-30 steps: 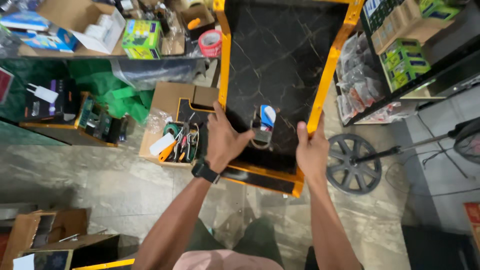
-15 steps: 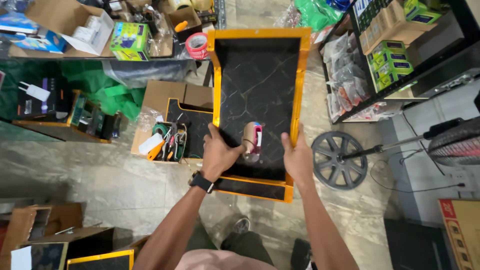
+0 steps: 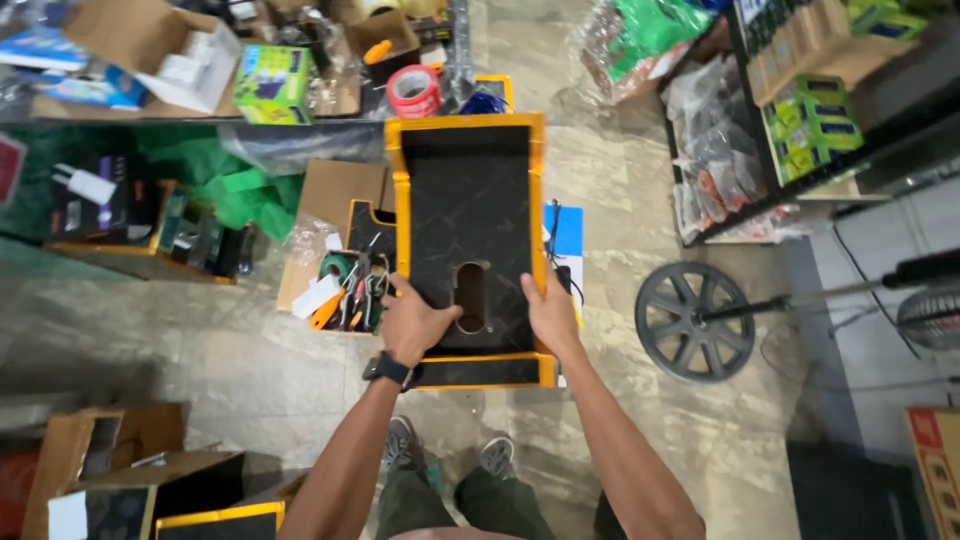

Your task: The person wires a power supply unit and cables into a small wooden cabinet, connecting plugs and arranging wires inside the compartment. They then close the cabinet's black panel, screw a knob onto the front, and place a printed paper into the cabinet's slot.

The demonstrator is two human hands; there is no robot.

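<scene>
A: Nearest the camera: two shoes [image 3: 445, 455] on the stone floor [image 3: 200, 350], forearms reaching forward. Left hand [image 3: 418, 322] wears a dark wristwatch [image 3: 387, 370].

B: What do the hands hold?

A: A black panel with an orange rim [image 3: 470, 225], standing roughly upright in front of the person, near edge low by the feet. Left hand is clamped on its left rim, fingers wrapped round the edge. Right hand [image 3: 553, 312] is clamped on the right rim, thumb on the black face.

B: So the panel sits between the two grips?

A: Yes, spanning them. Both grips are on the lower third, level with an oblong cut-out [image 3: 470, 297] that lies midway between the hands. Most of the panel stretches away beyond them.

B: Step in hand?

A: I judge it a positioning step: the panel is steadied at both sides, neither hand loose. The next move likely calls for keeping both rims gripped evenly so the top does not tip sideways.

B: Around it?

A: Just left of the panel, pliers and cutters [image 3: 350, 290] lie in a flat cardboard box [image 3: 325, 200]. Right, a blue sheet [image 3: 568, 235] touches the rim; further right, a spoked wheel [image 3: 692, 320]. Beyond the top, a red tape roll [image 3: 414, 90] and a green carton [image 3: 272, 82].
</scene>
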